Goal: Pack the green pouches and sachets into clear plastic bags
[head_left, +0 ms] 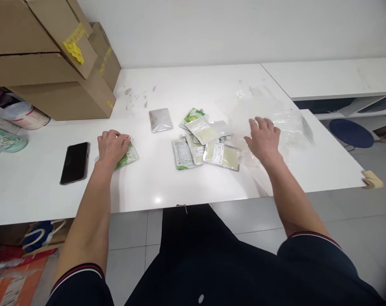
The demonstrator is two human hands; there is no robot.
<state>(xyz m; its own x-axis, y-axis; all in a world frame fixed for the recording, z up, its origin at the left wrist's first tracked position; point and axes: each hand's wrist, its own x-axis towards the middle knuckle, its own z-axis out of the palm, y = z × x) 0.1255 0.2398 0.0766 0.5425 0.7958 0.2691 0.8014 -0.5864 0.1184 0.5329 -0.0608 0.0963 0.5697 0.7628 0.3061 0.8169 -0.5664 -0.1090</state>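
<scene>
On the table's left half my left hand is closed, its fingers curled over a green sachet that is partly hidden beneath it. My right hand is open, fingers apart, over a crumpled clear plastic bag; whether it presses on the plastic I cannot tell. Between the hands lies a loose, overlapping pile of flat green and pale sachets, among them a pale one with a white label and one with a printed back. A plain silver sachet lies apart, behind and left of the pile.
A black phone lies left of my left hand. Cardboard boxes are stacked at the back left, near a white tub. The white table has a padded corner at right. A blue stool stands beyond.
</scene>
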